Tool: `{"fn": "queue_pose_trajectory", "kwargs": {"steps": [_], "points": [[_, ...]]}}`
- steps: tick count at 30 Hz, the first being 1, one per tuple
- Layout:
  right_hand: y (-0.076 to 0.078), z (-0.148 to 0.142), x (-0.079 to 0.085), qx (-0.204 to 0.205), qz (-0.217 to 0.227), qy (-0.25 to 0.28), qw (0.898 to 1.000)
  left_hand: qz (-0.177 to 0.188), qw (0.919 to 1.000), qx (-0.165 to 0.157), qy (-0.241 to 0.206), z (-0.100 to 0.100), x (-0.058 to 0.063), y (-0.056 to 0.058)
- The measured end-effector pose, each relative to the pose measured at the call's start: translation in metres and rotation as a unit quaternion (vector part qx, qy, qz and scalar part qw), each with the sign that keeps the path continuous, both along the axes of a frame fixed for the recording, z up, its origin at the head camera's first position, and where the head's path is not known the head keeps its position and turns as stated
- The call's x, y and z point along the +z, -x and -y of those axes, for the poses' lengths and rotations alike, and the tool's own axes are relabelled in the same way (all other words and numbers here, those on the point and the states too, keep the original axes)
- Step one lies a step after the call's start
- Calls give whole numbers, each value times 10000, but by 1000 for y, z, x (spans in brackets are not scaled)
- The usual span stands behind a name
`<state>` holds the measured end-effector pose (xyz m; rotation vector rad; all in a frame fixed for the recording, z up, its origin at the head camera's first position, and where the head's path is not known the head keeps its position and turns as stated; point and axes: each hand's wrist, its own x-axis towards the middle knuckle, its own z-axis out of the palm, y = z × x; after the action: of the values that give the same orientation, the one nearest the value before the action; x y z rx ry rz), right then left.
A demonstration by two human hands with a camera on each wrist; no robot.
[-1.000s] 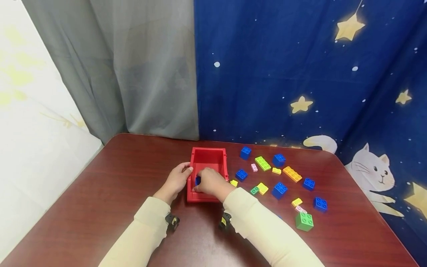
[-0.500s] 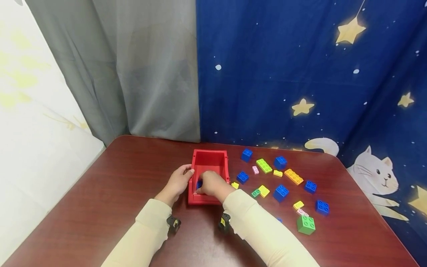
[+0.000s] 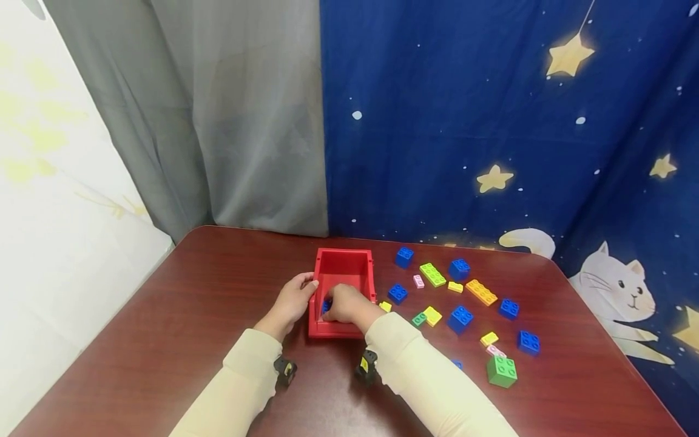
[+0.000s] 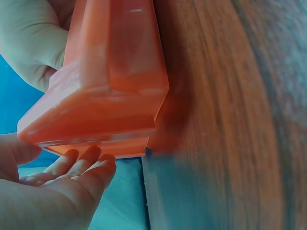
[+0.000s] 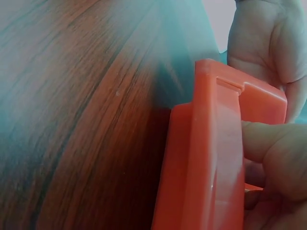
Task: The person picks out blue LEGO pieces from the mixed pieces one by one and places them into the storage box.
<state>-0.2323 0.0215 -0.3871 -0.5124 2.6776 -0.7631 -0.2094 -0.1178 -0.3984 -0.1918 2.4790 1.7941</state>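
A red open-topped box [image 3: 334, 330] stands on the table in front of me. My left hand [image 3: 292, 301] holds its left side, thumb at the rim and fingers against the outer wall; in the left wrist view those fingers [image 4: 98, 175] lie along the box wall. My right hand [image 3: 351, 304] reaches down inside the near end of the box. Its thumb and fingers are curled round a blue toy brick [image 3: 326, 306], mostly hidden by the hand. From the right wrist, the box wall [image 5: 225, 158] covers part of this hand.
Right of the box lie several loose bricks: blue ones [image 3: 460, 318], a lime one [image 3: 432, 274], an orange one [image 3: 481, 292], yellow ones [image 3: 432, 315], pink ones and a tall green one [image 3: 501, 371]. A curtain [image 3: 415, 152] hangs behind the table's far edge.
The head view has tilted a little, so the scene sits lower. My right hand stays in the box with the blue brick, slightly lower; my left hand keeps its place on the box.
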Motion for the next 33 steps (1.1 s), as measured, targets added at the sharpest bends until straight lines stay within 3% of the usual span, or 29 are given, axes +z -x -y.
{"fn": "queue_pose_trajectory", "kwargs": {"steps": [14,33], "points": [[-6,1,5,-42,200,-31,9998,127,9999,41,-40,-1,-1,-2],[-6,1,9,138,356,16,9993,8,10000,50,-72,-1,-2,-1]]}}
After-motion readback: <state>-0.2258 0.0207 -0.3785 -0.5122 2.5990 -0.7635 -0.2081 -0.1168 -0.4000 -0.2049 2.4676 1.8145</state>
